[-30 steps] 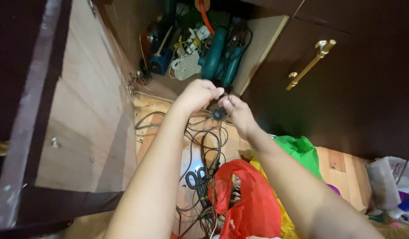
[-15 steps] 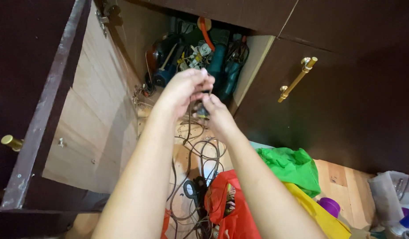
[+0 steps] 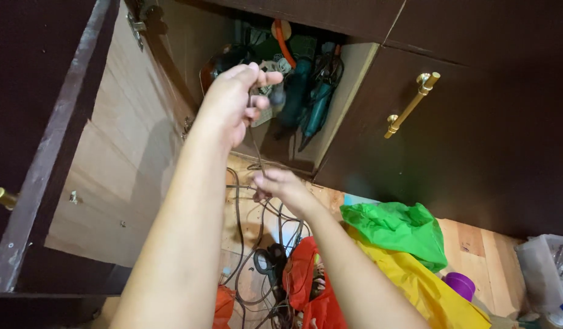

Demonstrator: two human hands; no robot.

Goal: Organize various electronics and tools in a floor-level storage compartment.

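Down low on the wooden floor [image 3: 476, 244] lie a red bag [image 3: 318, 292], black scissors [image 3: 266, 261] and a yellow bag [image 3: 427, 292] with a green bag [image 3: 397, 225] on it. Just past them the right hand [image 3: 281, 184] pinches a thin dark cord [image 3: 255, 143]. The cord runs up to the left hand [image 3: 232, 100], which is closed on its top end. Behind is an open cupboard [image 3: 330, 109] full of tools.
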